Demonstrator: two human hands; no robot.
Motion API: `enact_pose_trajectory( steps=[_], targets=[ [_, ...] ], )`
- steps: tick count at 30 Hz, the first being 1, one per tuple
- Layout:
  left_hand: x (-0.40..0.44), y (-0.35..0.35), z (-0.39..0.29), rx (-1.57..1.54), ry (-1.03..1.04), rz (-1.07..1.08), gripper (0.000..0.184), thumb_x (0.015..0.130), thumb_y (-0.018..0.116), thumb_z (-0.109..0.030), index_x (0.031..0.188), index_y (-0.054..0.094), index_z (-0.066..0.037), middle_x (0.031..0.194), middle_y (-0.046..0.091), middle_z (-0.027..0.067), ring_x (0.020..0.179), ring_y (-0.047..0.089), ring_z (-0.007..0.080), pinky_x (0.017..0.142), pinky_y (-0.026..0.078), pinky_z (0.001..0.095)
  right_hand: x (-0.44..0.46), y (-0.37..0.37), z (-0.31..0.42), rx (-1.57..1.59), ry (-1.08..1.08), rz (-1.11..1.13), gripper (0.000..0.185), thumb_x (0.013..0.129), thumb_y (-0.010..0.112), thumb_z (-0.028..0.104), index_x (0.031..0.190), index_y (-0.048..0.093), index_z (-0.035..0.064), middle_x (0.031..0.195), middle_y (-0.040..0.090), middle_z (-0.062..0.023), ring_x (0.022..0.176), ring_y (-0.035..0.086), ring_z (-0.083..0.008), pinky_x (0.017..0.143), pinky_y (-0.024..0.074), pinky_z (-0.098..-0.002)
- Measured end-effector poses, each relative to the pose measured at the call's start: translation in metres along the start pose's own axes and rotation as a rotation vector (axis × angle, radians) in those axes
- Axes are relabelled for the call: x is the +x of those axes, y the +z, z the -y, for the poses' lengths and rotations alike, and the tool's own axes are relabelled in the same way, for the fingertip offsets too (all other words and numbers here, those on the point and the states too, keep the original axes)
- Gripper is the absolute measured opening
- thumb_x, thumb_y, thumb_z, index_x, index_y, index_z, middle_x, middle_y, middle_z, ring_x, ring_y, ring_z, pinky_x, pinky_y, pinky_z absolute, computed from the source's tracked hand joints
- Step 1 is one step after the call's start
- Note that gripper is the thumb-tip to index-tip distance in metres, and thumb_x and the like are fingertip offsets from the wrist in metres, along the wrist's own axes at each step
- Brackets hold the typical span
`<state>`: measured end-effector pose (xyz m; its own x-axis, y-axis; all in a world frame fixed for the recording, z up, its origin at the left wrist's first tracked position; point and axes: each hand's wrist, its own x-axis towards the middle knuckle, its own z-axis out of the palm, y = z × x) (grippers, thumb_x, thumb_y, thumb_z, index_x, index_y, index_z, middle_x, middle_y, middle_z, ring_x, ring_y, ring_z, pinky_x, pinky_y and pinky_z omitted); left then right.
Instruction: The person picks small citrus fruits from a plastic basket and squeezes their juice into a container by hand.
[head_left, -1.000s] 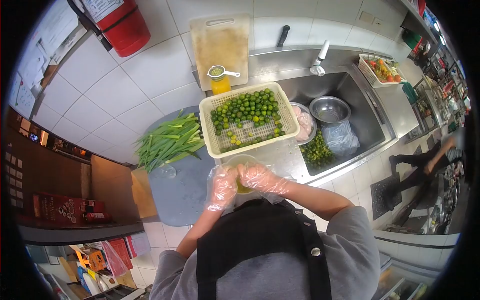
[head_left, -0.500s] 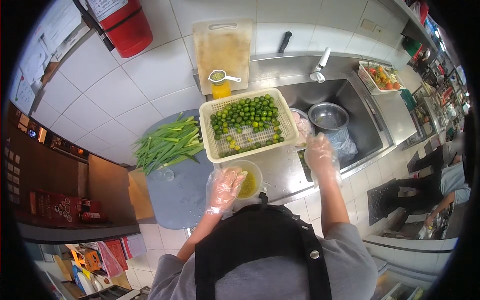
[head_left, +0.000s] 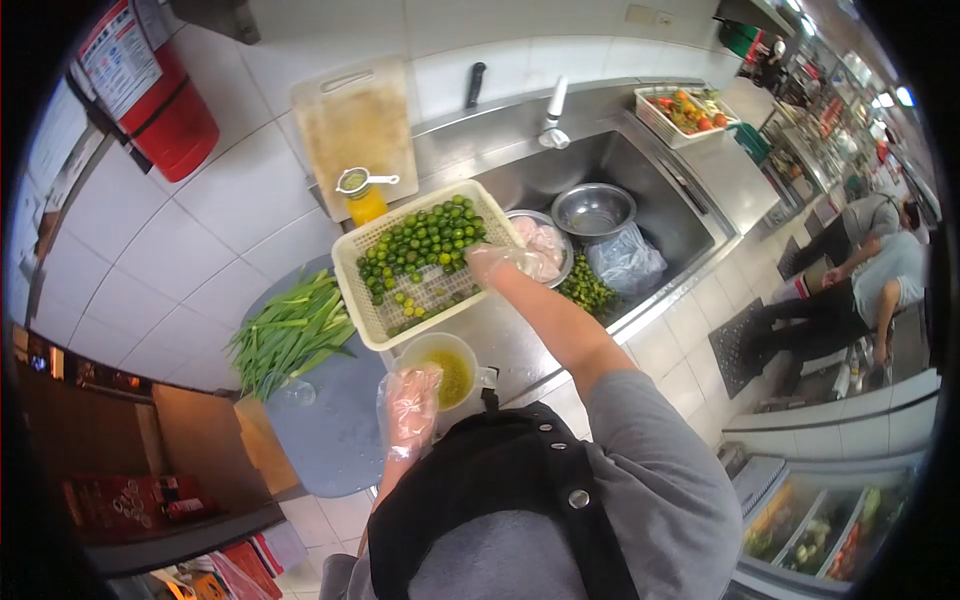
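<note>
My left hand [head_left: 411, 402], in a clear plastic glove, rests against the left side of a plastic pitcher [head_left: 470, 350] of yellow-green juice. Its fingers are curled together at the rim; what they hold, if anything, is hidden. My right hand [head_left: 497, 262], also gloved, reaches over the right edge of a cream plastic basket [head_left: 345, 262]. Its fingertips are blurred beside the small green citrus fruits [head_left: 425, 240], a few of them cut and yellowish. Behind the basket, a small strainer [head_left: 354, 181] sits on a container of orange liquid [head_left: 366, 207].
Green leafy stalks [head_left: 295, 335] lie on a grey board [head_left: 335, 440] at left. In the sink [head_left: 665, 170] are a metal bowl [head_left: 594, 211], a plastic bag [head_left: 627, 262] and spent citrus pieces [head_left: 588, 285]. A bowl of pale meat [head_left: 543, 250] stands beside the basket. People work at far right.
My right hand has moved left from above the sink's front edge to the basket, uncovering the citrus pieces in the sink. My left hand stays by the pitcher. The view has shifted right.
</note>
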<state>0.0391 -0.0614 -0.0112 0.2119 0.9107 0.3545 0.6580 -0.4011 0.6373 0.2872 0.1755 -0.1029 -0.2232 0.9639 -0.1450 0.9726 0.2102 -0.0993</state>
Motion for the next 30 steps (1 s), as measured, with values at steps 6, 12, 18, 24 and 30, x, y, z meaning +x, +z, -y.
enact_pose_trajectory(
  steps=[6,12,18,24,30],
  targets=[
    [0.020,0.006,0.005,-0.333,-0.256,-0.084,0.018,0.094,0.063,-0.014,0.106,0.071,-0.003,0.097,0.070,0.0089,0.081,0.063,0.0178,0.074,0.050,0.0321,-0.097,-0.115,0.086,0.629,-0.269,-0.118,0.019,0.080,0.067,0.025,0.091,0.067,0.0094,0.098,0.068,-0.0139,0.099,0.063,-0.0314,0.090,0.0490,-0.0415],
    [0.027,0.011,0.023,-0.787,-0.478,0.069,0.024,0.096,0.064,-0.017,0.109,0.067,0.002,0.098,0.066,0.0014,0.084,0.058,0.0087,0.077,0.048,0.0251,-0.170,-0.080,0.123,0.845,-0.342,-0.065,0.026,0.080,0.069,0.021,0.100,0.066,0.0049,0.100,0.064,-0.0159,0.103,0.058,-0.0326,0.093,0.0462,-0.0410],
    [0.011,0.018,0.028,-0.872,-0.456,0.011,0.024,0.093,0.067,-0.014,0.111,0.067,0.002,0.104,0.067,0.0059,0.090,0.060,0.0128,0.080,0.049,0.0278,-0.192,-0.068,0.133,0.929,-0.087,-0.197,0.035,0.087,0.067,0.030,0.109,0.066,0.0030,0.099,0.069,-0.0192,0.089,0.068,-0.0294,0.080,0.0533,-0.0372],
    [0.003,0.010,0.027,-0.352,-0.163,0.006,0.027,0.088,0.068,-0.010,0.112,0.066,0.001,0.107,0.065,0.0188,0.101,0.062,0.0321,0.090,0.048,0.0397,-0.191,-0.055,0.126,1.298,0.053,0.197,0.038,0.090,0.065,0.037,0.105,0.068,0.0029,0.086,0.070,-0.0121,0.073,0.067,-0.0196,0.072,0.0540,-0.0317],
    [-0.001,0.012,0.035,-0.182,-0.088,0.087,0.027,0.088,0.066,-0.014,0.111,0.064,0.000,0.108,0.063,0.0209,0.101,0.060,0.0391,0.090,0.048,0.0448,-0.202,-0.059,0.136,1.016,0.008,0.091,0.039,0.092,0.059,0.035,0.116,0.064,0.0059,0.117,0.062,-0.0163,0.109,0.059,-0.0291,0.094,0.0462,-0.0362]
  ],
)
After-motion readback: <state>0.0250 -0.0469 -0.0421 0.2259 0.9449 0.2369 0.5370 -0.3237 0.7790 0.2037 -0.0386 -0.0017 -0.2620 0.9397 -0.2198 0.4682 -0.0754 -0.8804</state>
